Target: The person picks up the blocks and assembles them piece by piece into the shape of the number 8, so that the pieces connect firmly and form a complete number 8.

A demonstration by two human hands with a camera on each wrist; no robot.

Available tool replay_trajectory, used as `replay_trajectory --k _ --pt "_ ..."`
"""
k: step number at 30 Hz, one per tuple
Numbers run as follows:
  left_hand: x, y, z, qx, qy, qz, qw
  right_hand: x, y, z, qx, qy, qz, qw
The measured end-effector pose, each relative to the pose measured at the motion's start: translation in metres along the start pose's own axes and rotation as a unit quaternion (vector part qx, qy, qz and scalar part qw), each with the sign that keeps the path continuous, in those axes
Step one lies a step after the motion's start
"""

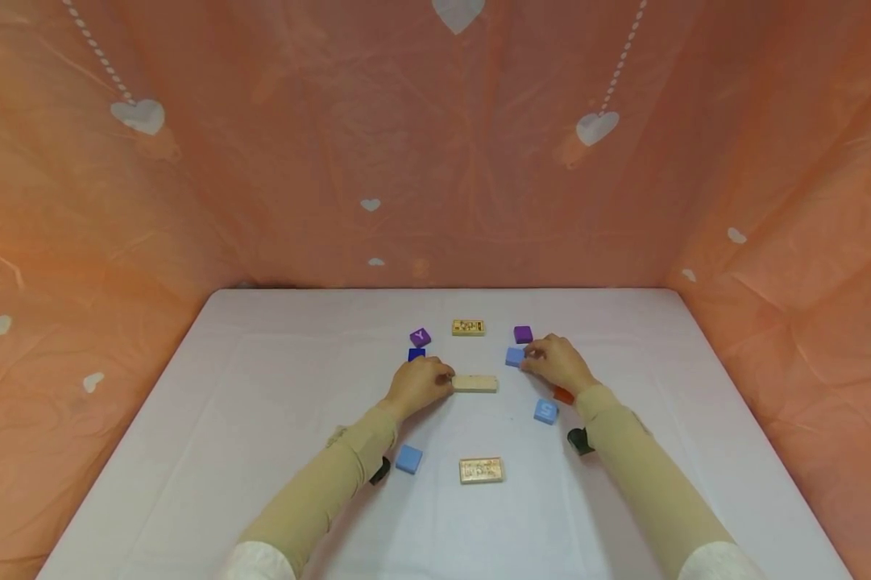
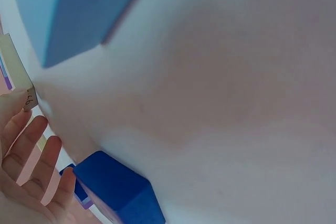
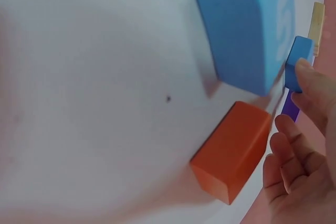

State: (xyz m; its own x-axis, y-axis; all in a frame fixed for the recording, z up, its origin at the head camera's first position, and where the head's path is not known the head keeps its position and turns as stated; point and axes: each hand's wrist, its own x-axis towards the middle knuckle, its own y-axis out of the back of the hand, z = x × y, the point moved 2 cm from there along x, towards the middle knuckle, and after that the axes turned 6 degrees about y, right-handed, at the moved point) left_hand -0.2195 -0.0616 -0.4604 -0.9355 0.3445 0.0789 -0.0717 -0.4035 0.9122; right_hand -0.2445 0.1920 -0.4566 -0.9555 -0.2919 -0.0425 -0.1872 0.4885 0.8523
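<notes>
In the head view, my left hand pinches the left end of a long cream wooden block. The left wrist view shows the thumb at the end of that block, over some dark markings, with the other fingers spread loosely. My right hand holds a light blue block by its right side, between thumb and index finger. From the right wrist view, the thumb lies against this blue block, while the index finger is mostly hidden and the remaining fingers are bent.
Behind the left hand are a dark blue block and a purple Y block. Gold-faced blocks lie at the back and front. A purple block, an S block, an orange block and a blue block surround them.
</notes>
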Motion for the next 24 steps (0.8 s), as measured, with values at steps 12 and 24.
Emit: replay_trajectory --k 12,24 --pt "-0.0019 0.0013 0.001 0.01 -0.017 0.003 0.9998 -0.0007 -0.0044 -0.0008 -0.016 0.035 -0.007 0.9993" --pt "0.0 0.0001 0.0012 0.019 -0.009 -0.005 0.9998 -0.0023 -0.0099 -0.0059 -0.007 0.045 -0.014 0.9988"
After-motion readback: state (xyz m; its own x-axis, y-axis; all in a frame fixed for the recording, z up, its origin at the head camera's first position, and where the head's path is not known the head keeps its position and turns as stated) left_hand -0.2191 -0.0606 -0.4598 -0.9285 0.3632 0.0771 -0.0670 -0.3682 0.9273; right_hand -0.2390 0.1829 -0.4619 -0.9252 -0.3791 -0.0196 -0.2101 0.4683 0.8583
